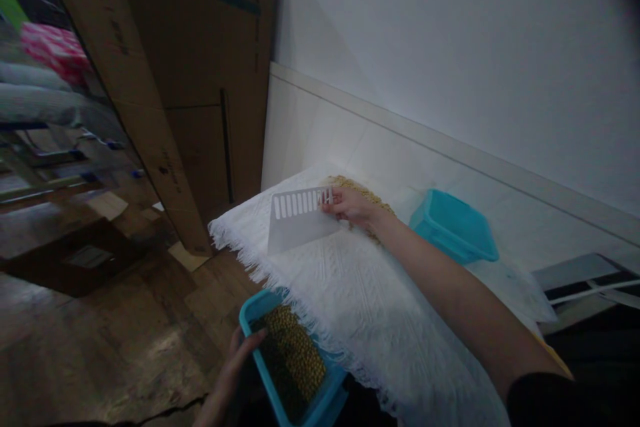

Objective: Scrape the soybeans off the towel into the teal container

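My right hand (347, 205) reaches across a white fringed cloth (350, 293) and pinches a flat white plastic scraper (297, 218) with a row of slots along its top. Just behind that hand lies a heap of small yellow-brown beans (363, 192) on the cloth. My left hand (239, 353) grips the near rim of a blue plastic tub (320, 403) holding more of the same beans (293, 357), low at the cloth's front edge.
A second blue tub (453, 225) stands on the cloth to the right, near the white wall (450, 47). Tall cardboard boxes (200, 80) lean at the left. Wooden floor (100, 320) spreads to the left. A dark flat device (585, 277) lies at the far right.
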A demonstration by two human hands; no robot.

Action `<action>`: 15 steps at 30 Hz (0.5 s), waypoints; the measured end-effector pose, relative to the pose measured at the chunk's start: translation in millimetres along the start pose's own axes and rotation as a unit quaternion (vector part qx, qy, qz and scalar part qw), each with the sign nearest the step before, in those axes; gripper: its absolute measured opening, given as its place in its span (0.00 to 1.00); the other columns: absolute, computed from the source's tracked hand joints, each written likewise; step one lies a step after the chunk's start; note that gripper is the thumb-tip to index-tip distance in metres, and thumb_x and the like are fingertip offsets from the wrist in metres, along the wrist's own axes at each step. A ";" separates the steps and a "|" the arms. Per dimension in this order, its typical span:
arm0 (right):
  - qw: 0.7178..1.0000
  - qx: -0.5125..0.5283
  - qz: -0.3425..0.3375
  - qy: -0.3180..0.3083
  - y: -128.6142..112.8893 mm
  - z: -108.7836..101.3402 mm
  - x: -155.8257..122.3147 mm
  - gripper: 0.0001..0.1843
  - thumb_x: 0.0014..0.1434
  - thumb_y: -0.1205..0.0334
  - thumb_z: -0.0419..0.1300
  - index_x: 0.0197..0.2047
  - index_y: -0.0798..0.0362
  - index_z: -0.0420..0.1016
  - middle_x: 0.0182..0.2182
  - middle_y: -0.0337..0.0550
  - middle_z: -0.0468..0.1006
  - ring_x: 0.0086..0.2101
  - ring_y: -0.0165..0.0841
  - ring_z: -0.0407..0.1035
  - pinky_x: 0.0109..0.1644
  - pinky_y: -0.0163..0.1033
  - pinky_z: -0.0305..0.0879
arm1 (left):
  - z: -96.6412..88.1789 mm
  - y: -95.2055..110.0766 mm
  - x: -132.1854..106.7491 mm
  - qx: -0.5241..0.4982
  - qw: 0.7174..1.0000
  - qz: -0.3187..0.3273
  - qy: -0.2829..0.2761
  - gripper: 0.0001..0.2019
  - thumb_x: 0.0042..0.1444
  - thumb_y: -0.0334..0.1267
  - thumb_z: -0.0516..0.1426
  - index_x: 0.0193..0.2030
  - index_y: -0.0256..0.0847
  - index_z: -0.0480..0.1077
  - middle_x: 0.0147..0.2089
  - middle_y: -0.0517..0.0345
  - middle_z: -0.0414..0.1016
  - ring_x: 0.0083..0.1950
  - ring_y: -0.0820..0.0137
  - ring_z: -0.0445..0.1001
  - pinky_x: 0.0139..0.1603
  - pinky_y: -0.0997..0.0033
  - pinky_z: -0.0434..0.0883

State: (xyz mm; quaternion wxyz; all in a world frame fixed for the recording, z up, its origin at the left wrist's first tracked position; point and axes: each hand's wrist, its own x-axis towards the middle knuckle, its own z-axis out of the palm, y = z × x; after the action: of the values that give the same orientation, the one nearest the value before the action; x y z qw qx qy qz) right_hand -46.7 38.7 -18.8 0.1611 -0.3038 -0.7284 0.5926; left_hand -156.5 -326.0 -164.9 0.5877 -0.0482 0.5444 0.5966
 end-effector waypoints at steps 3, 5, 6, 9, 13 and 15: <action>1.000 0.020 0.011 0.012 -2.9 6.2 10.6 0.13 0.53 0.63 0.79 0.37 0.51 0.80 0.30 0.38 0.82 0.28 0.33 0.72 0.29 0.35 0.66 | 0.7 2.4 -0.1 -0.010 1.000 -0.006 -0.003 0.46 0.46 0.54 0.78 0.72 0.59 0.72 0.57 0.42 0.89 0.59 0.34 0.87 0.54 0.34 0.83; 0.999 0.039 0.019 0.017 -4.7 9.1 13.5 0.14 0.51 0.63 0.79 0.36 0.51 0.80 0.30 0.38 0.82 0.29 0.33 0.73 0.31 0.36 0.69 | 0.8 3.3 -0.4 -0.013 1.000 -0.008 -0.009 0.46 0.45 0.53 0.79 0.72 0.59 0.72 0.57 0.42 0.89 0.60 0.34 0.86 0.54 0.34 0.83; 0.999 0.047 0.019 0.020 -6.1 9.5 13.4 0.15 0.50 0.63 0.80 0.36 0.51 0.80 0.30 0.38 0.82 0.30 0.33 0.74 0.32 0.36 0.70 | 0.8 3.2 -0.6 -0.013 1.000 -0.007 -0.008 0.46 0.45 0.53 0.79 0.72 0.59 0.73 0.57 0.41 0.89 0.61 0.34 0.86 0.54 0.35 0.83; 0.997 0.067 -0.007 0.045 -12.7 5.2 7.2 0.19 0.44 0.58 0.83 0.36 0.51 0.81 0.31 0.38 0.83 0.31 0.33 0.75 0.32 0.36 0.71 | 0.7 1.2 -1.0 -0.009 1.000 -0.008 0.002 0.44 0.47 0.54 0.78 0.72 0.58 0.72 0.60 0.42 0.88 0.62 0.35 0.86 0.54 0.37 0.84; 0.972 0.128 -0.071 0.181 -23.7 -9.0 -4.8 0.26 0.36 0.54 0.84 0.37 0.52 0.82 0.32 0.39 0.85 0.32 0.37 0.78 0.36 0.41 0.76 | 1.2 2.8 2.9 -0.010 1.000 -0.011 0.015 0.40 0.52 0.52 0.76 0.71 0.53 0.71 0.57 0.42 0.88 0.61 0.38 0.86 0.56 0.38 0.83; 0.945 0.146 -0.100 0.274 -24.8 -13.8 -6.5 0.25 0.36 0.58 0.82 0.37 0.51 0.81 0.31 0.38 0.85 0.32 0.39 0.79 0.37 0.43 0.78 | 0.9 7.0 8.1 -0.008 1.000 -0.008 0.014 0.37 0.54 0.49 0.76 0.69 0.51 0.72 0.54 0.43 0.88 0.61 0.38 0.86 0.58 0.39 0.83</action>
State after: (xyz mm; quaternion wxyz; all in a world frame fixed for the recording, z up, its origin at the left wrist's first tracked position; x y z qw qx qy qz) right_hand -39.7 42.4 9.2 0.4553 -0.3536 -0.5883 0.5671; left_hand -163.7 -318.1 -166.0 0.5841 -0.0654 0.5475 0.5956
